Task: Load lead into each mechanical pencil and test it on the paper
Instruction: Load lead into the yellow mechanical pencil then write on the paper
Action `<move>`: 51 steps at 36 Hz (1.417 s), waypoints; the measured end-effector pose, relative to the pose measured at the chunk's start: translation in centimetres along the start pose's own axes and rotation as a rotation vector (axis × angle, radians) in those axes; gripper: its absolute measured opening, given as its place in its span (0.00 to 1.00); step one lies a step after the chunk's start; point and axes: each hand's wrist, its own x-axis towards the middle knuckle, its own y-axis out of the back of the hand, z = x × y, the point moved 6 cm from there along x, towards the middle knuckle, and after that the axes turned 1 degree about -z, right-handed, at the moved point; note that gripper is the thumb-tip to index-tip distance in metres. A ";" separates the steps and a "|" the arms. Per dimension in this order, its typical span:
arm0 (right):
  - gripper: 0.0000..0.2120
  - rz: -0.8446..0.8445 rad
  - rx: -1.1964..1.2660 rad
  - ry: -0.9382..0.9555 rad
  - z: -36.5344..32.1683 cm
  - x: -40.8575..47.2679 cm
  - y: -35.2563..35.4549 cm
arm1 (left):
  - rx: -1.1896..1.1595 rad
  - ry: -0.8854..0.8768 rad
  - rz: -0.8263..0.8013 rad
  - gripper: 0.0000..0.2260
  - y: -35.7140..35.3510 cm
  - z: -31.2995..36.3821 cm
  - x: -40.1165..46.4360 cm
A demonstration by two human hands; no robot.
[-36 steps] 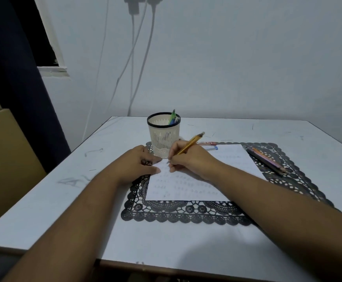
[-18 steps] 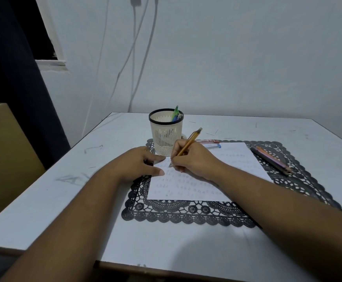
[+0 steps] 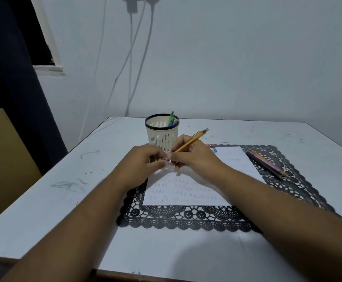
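Rows of small, faint pencil marks cover the near half of the white paper [image 3: 202, 186], too small and blurred to read, and no brand shows on anything. The paper lies flat on a black lace-patterned placemat [image 3: 186, 217] with scalloped edges, spread on a smooth white table [image 3: 43, 200] scuffed with grey marks. The right hand [image 3: 194, 157] curls its fingers around a slim yellow-orange mechanical pencil [image 3: 190, 140], held just above the paper's far-left part, its capped end slanting up and away to the right and its tip down at the fingertips. The left hand [image 3: 143, 161] meets it there with curled fingers at the pencil's tip; whether they pinch anything cannot be told. Just behind the hands stands a cream slotted plastic pen cup [image 3: 162, 132] with a dark rim, holding green and blue pens. Two more pencils [image 3: 268, 164] lie side by side on the placemat, right of the paper.
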 end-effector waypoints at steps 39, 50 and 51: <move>0.16 -0.006 0.806 0.146 -4.0 -0.9 0.2 | -0.242 0.087 0.060 0.04 -1.2 1.7 -0.4; 0.20 0.003 0.854 0.120 -3.7 -0.9 0.3 | -0.312 0.103 0.048 0.03 -1.3 1.8 -0.5; 0.20 0.009 0.882 0.112 -3.7 -0.9 0.4 | -0.337 0.101 0.051 0.03 -1.3 1.9 -0.5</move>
